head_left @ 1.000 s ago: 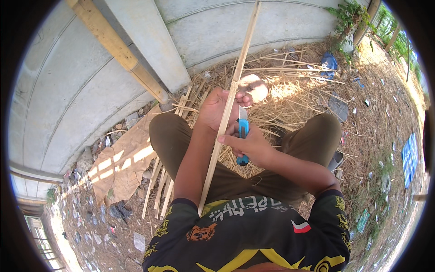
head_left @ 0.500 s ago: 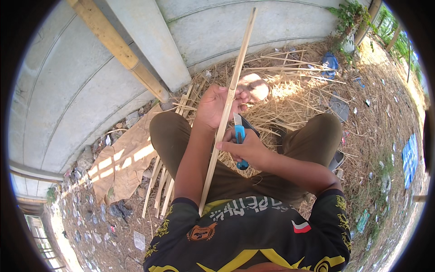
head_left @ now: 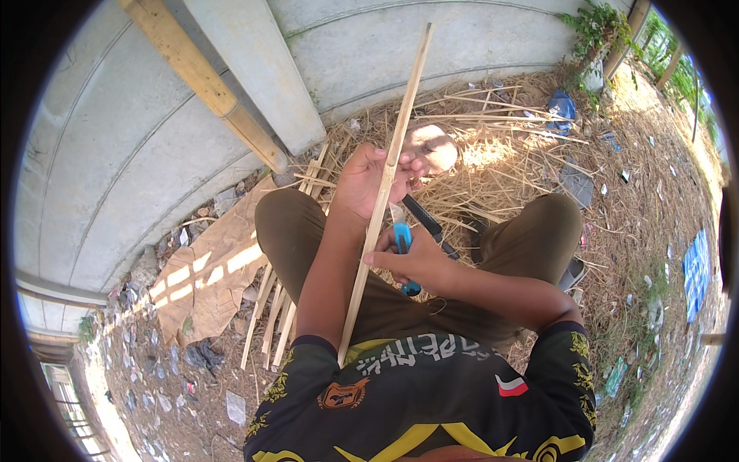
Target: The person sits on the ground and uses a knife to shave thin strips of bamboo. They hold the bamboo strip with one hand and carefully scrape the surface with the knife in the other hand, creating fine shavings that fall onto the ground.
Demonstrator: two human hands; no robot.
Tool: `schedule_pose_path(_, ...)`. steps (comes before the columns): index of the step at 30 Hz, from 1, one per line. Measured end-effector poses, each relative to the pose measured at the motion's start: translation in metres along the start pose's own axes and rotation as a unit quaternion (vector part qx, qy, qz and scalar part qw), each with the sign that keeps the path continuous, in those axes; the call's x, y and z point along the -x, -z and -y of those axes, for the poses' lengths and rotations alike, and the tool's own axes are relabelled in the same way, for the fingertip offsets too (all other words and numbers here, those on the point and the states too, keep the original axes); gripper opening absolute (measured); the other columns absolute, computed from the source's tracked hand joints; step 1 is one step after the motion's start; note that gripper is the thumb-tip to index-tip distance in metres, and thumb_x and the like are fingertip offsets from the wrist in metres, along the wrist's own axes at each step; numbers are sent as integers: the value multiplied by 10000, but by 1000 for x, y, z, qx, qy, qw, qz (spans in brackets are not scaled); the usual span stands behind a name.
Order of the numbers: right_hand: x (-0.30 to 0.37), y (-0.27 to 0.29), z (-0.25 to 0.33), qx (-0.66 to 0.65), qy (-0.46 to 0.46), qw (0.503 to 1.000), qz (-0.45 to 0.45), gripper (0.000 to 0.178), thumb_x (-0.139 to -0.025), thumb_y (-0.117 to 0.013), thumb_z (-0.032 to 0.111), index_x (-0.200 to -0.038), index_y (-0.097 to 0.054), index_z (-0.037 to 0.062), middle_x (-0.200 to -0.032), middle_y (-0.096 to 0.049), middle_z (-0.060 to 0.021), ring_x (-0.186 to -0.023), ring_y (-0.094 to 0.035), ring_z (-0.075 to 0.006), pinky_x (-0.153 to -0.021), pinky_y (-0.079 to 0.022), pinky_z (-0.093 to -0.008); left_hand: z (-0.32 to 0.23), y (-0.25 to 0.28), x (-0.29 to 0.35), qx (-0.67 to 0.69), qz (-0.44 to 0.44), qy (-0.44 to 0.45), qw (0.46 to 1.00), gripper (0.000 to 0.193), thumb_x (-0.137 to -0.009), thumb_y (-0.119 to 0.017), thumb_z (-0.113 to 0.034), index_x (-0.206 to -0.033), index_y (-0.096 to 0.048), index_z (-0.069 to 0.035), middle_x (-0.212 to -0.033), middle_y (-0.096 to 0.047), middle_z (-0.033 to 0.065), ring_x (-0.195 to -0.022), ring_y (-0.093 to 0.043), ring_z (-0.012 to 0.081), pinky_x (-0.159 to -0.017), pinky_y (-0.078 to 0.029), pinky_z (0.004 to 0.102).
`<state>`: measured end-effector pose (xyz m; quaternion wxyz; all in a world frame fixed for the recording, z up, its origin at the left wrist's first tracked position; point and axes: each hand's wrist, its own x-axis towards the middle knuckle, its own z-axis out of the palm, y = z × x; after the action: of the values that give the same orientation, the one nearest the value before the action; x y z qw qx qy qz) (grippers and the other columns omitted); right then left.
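Note:
A long, pale bamboo strip slants from my chest out past my knees. Its upper middle rests in my left hand, whose fingers curl round it with the palm turned up. My right hand is closed on a blue box cutter. The right thumb presses against the strip's lower part. The cutter's blade points away from me, close beside the strip's right side; I cannot tell whether it touches. Beyond the right hand, a black, narrow, flat object lies between my legs.
Bamboo shavings and thin strips cover the ground ahead, around a round pale block. More split strips lie by my left thigh, next to flattened brown cardboard. A bamboo pole leans near the concrete wall.
The bamboo strip has slid slightly toward my body. My right hand and the box cutter have shifted a little nearer and left, showing more of the black object. My left hand stays about where it was.

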<state>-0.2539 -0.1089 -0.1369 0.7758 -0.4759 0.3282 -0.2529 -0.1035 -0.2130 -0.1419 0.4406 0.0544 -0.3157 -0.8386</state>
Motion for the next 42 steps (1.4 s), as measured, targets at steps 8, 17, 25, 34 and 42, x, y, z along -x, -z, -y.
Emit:
schedule_pose_path(8,-1,-1,-1,-24,-17,1000,1,280,-868,-795,224,-873,-610,13,-574,-529,16,-431,-431,-49,-408,-294,-223,0,0,1,13,22,9,1000,276,-834,-530,-369,-889,-600,-108,-1015,-544,73,-1044,-474,235,-987,-389,384)
schedule_pose_path(17,-2,1,-5,-41,-26,999,12,299,-858,-812,239,-887,-605,24,-587,-517,19,-452,-439,-54,-423,-312,-222,0,-2,1,14,5,9,1000,282,-827,-514,-378,-873,-598,-112,-1005,-546,71,-1043,-474,234,-972,-384,371)
schedule_pose_path(25,-1,1,-6,-51,-29,998,9,311,-852,-814,258,-877,-602,32,-588,-517,22,-439,-437,-53,-409,-313,-221,0,1,0,12,20,11,1000,280,-831,-523,-373,-881,-606,-110,-1010,-545,70,-1038,-470,234,-982,-378,371)
schedule_pose_path(34,0,7,3,53,23,998,-38,271,-854,-801,240,-844,-644,19,-611,-565,5,-503,-482,-55,-461,-354,-237,-3,-4,4,-44,-55,25,997,442,-914,-523,-493,-1029,-595,-72,-1056,-562,85,-1044,-507,236,-933,-421,388)
schedule_pose_path(42,0,64,76,331,197,912,-141,250,-794,-786,236,-753,-661,24,-601,-567,0,-542,-492,-75,-506,-396,-266,-5,-43,14,-196,-104,-40,974,381,-1041,-486,-471,-954,-535,-103,-900,-522,32,-904,-499,184,-829,-402,331)
